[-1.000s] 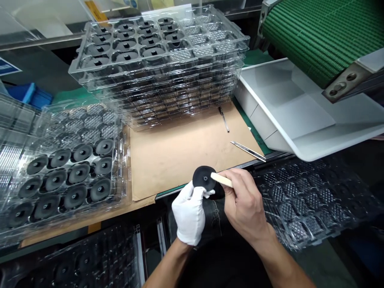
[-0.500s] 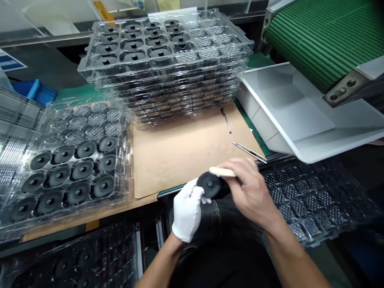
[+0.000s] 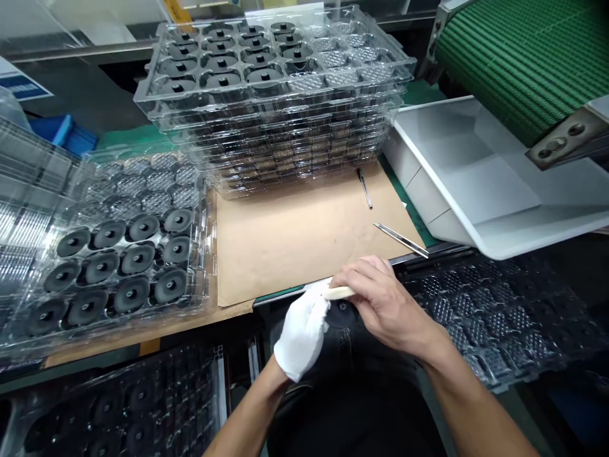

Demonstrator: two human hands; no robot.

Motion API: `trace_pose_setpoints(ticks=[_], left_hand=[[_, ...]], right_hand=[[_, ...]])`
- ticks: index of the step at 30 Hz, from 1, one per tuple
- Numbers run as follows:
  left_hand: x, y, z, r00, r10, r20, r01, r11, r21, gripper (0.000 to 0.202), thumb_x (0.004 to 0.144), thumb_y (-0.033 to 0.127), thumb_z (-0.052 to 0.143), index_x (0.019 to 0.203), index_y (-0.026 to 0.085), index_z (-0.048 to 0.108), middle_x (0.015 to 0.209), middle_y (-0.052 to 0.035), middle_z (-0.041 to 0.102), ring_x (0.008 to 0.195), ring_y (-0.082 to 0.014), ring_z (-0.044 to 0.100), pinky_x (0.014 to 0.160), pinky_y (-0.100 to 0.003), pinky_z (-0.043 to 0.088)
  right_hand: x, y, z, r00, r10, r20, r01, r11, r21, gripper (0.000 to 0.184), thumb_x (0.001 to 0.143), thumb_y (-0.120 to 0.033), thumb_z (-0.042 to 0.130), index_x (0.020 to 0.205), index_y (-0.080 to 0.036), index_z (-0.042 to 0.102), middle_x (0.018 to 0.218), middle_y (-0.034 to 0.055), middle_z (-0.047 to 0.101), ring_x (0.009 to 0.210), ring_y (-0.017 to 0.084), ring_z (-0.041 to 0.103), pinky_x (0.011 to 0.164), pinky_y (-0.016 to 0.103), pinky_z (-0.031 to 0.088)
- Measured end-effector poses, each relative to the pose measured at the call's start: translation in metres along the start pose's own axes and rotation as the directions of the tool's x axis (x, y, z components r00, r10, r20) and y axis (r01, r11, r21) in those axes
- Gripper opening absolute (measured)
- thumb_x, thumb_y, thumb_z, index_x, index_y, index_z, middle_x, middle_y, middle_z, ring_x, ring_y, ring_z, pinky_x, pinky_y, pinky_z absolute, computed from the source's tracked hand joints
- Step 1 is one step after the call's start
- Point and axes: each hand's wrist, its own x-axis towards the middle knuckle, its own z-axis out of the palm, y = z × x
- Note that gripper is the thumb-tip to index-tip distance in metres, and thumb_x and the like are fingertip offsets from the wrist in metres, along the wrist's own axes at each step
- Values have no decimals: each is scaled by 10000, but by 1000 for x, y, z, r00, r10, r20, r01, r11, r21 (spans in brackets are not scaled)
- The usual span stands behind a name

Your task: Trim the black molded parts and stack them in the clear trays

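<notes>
My left hand (image 3: 301,333), in a white glove, grips a round black disc part (image 3: 343,313) just below the table's front edge; only a sliver of the disc shows between the two hands. My bare right hand (image 3: 380,304) is closed round a pale cream stick (image 3: 339,292), whose tip rests by the gloved fingers over the disc. Both hands hover above my dark lap.
A clear tray (image 3: 200,209) at left holds several black discs. A tall stack of clear trays (image 3: 285,108) stands at the back. Brown paper (image 3: 295,235) covers the table, with tweezers (image 3: 402,240) and a pen (image 3: 365,188). White chute (image 3: 476,184) and green conveyor (image 3: 514,57) at right.
Both hands sank lower and tilted the disc away, so its face is now mostly hidden. The stick swung from pointing at the disc's centre to lying across its top.
</notes>
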Motion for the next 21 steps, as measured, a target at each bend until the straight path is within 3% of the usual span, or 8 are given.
trace_pose_setpoints(ticks=[5,8,11,17,21], left_hand=[[1,4,2,990,-140,-22,136,985,-106,280,965,259,436,1045,176,692,744,-10,648,486,-114,475,521,-252,472],[4,9,2,980,-166,-109,150,978,-142,252,940,230,456,1003,182,695,790,-19,682,520,-114,507,533,-242,476],[7,15,2,959,-191,-210,153,971,-186,256,925,230,470,996,175,710,732,-8,659,505,-110,502,507,-234,458],[15,19,8,874,-238,-425,102,943,-317,227,908,219,499,942,161,716,692,4,646,506,-98,515,476,-207,432],[20,17,12,817,-247,-521,50,931,-362,188,892,200,545,940,168,724,707,16,669,551,-101,553,530,-196,475]], right_hand=[[-1,5,-12,997,-73,2,72,986,-150,403,920,-1,445,1165,-268,621,1117,3,678,1054,207,530,1088,463,328],[-2,7,-17,997,-73,-29,65,975,-213,424,919,1,448,1194,-278,609,1128,-2,671,1060,204,534,1156,510,266],[-5,7,-18,994,-51,-92,30,975,-219,393,927,-16,457,1184,-271,610,1120,11,659,1059,206,543,1145,501,298],[-13,-2,4,950,21,-311,-56,993,-104,284,961,-90,504,1179,-231,620,1092,51,638,1031,199,577,943,363,458],[-15,-14,29,897,68,-438,-104,993,-60,251,968,-121,553,1176,-230,641,1076,55,649,1033,199,596,950,356,476]])
